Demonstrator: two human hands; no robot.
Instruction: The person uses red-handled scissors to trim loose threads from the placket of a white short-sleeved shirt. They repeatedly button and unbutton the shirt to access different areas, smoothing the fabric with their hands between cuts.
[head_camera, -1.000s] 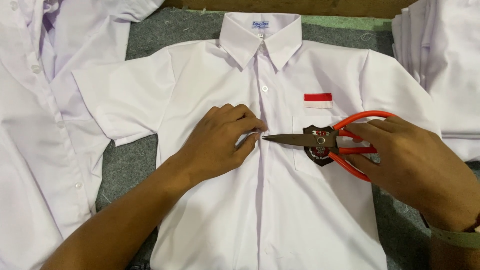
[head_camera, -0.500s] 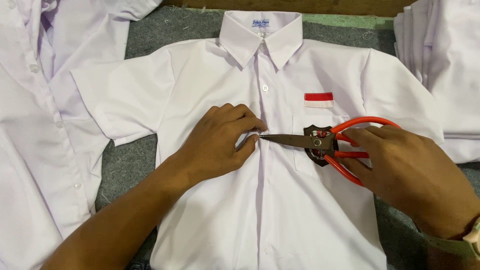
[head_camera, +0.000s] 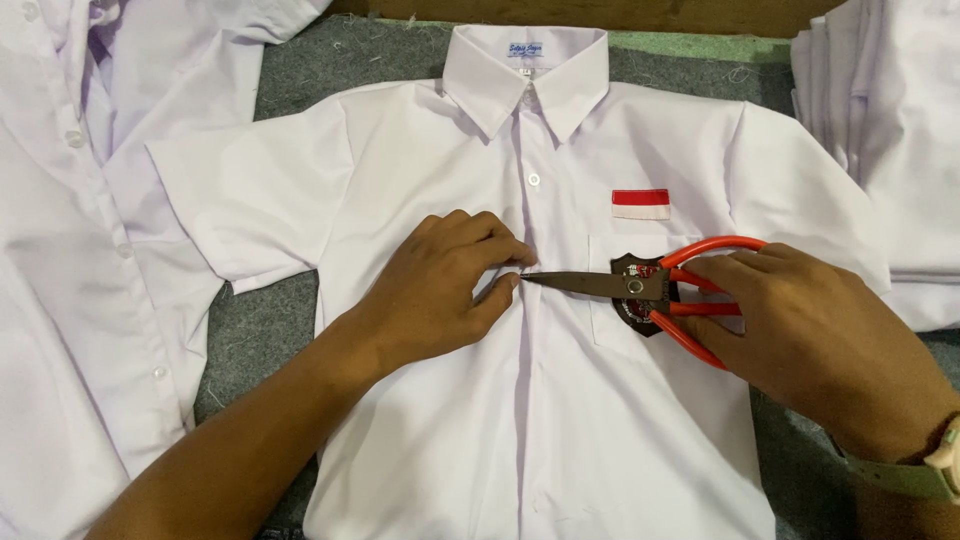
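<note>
Two hands work on a white shirt (head_camera: 560, 420) spread flat on a grey mat (head_camera: 270, 320), collar toward the top of the view and button placket running straight down the middle. The scissors (head_camera: 640, 288) lie low across the shirt's chest, their long axis nearly level, running from right to left: the red handles sit over the chest pocket and the dark blades point left, tips ending at the placket. The blades are shut or nearly so, forming one narrow point. The right hand (head_camera: 820, 340) grips the red loops, its fingers curled together through and around them; a pale watch strap (head_camera: 910, 475) shows at that wrist. The left hand (head_camera: 440, 290) rests palm down on the shirt just left of the placket, fingers bent and bunched close, thumb and forefinger pinched together right at the blade tips; whether they pinch a thread or only the cloth is too small to tell. A red-and-white patch (head_camera: 640, 204) sits above the pocket, and a dark badge (head_camera: 632, 300) on the pocket lies partly under the scissors' pivot. More white shirts (head_camera: 70, 250) lie at the left, and a folded stack (head_camera: 880, 130) lies at the right.
</note>
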